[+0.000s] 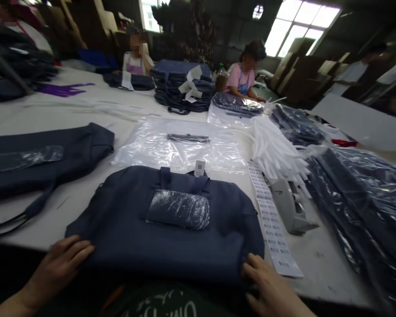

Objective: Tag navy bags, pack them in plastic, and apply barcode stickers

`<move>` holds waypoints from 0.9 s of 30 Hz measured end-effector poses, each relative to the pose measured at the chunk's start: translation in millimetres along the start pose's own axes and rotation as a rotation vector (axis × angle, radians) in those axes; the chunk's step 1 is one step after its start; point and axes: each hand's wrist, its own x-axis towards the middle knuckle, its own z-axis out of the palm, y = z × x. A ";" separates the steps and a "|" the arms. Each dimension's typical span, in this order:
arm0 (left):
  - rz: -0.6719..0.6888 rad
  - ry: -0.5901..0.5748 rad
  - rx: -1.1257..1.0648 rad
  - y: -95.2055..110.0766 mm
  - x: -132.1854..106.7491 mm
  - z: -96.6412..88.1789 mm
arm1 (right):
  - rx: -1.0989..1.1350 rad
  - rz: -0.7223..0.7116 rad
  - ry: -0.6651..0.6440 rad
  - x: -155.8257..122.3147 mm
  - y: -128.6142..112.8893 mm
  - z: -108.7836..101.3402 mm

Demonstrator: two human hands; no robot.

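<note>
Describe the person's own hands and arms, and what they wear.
The left hand and right hand are bare, with no gloves and no watch or ring that shows. No sleeve covers the visible left forearm. The dark top has pale script lettering on its front.

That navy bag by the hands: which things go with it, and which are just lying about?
Being handled: the left hand and right hand, both resting on the navy bag; the plastic-wrapped packet on top; the white tag.

Just lying about: the strip of barcode labels; the grey plastic device; the white cords; the clear plastic sheet.
</note>
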 end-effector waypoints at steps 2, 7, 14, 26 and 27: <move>0.044 -0.010 0.075 -3.0 -1.5 -4.0 | 0.008 -0.094 -0.137 25.2 -19.5 -27.5; 0.079 -0.006 0.165 12.6 3.5 -10.8 | -0.072 -0.464 -0.136 109.2 -41.3 15.1; -0.432 0.287 0.190 8.6 0.1 -51.0 | -0.214 -0.552 -0.071 136.4 11.1 99.5; -0.119 -0.709 -0.122 70.0 113.2 29.0 | -0.308 -0.586 -0.044 134.9 11.9 94.1; -0.126 -0.734 -0.129 63.3 111.0 35.8 | -0.304 -0.589 -0.061 134.3 10.6 92.5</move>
